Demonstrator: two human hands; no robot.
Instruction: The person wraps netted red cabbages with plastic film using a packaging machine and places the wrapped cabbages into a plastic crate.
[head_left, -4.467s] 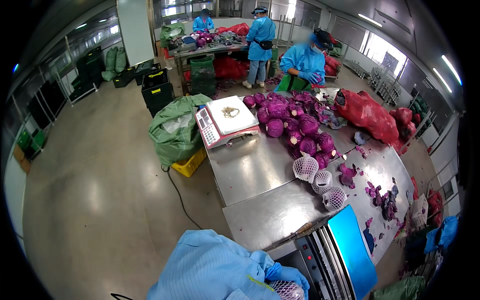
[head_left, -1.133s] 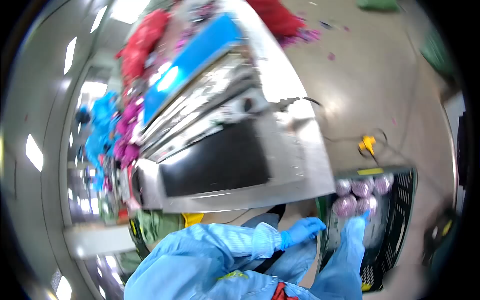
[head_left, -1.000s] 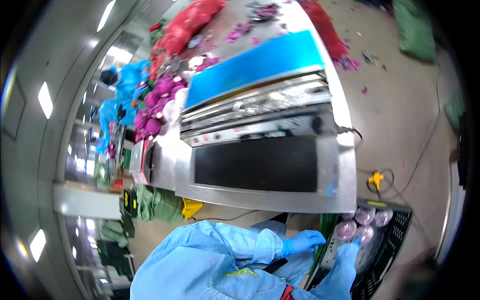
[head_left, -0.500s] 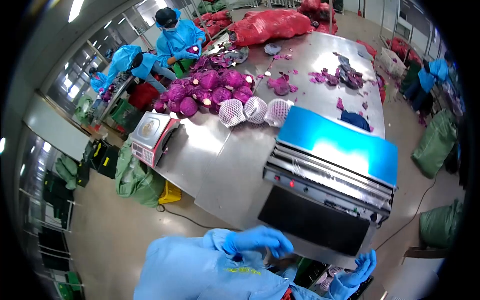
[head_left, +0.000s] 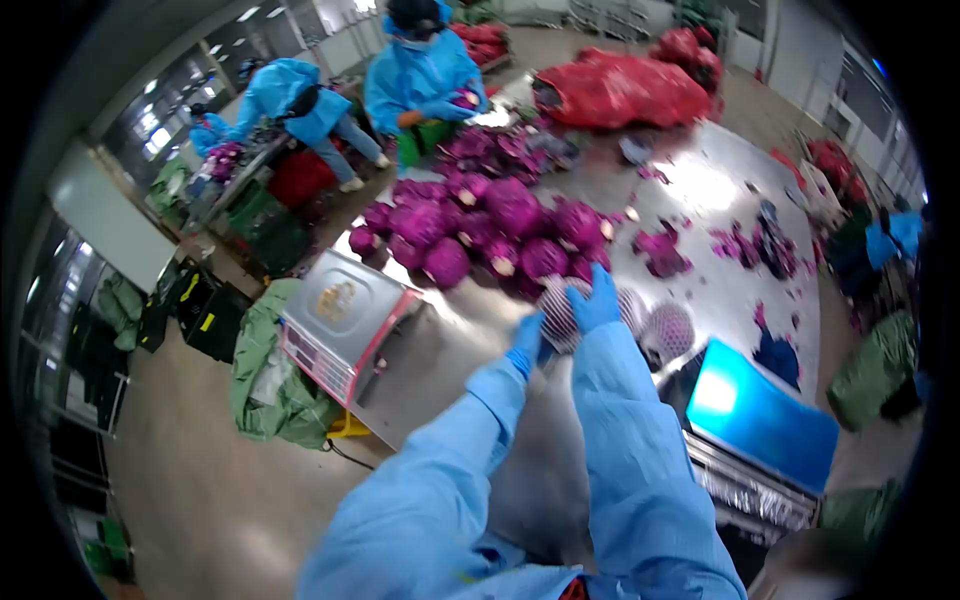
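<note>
Both arms reach forward over the metal table (head_left: 525,440). My left hand (head_left: 528,338), in a blue glove, is at the left side of a cabbage in white foam netting (head_left: 560,316). My right hand (head_left: 597,300) lies on that cabbage's right side, with its fingers closed round it. Further right sit more netted cabbages (head_left: 669,332), one partly hidden behind my right hand. Directly beyond my hands is a heap of bare purple cabbages (head_left: 512,208). The left hand's fingers are partly blurred but press against the netting.
A scale (head_left: 345,318) stands at the table's left edge, by a green sack (head_left: 268,375). A wrapping machine with a blue cover (head_left: 762,415) is at right. Red sacks (head_left: 625,90) and loose leaves (head_left: 660,250) lie beyond. A co-worker (head_left: 420,80) holds a cabbage across the table.
The view has swung from the crate of netted cabbages back to the table. Both hands, empty half a second ago, have moved forward and taken hold of a netted cabbage.
</note>
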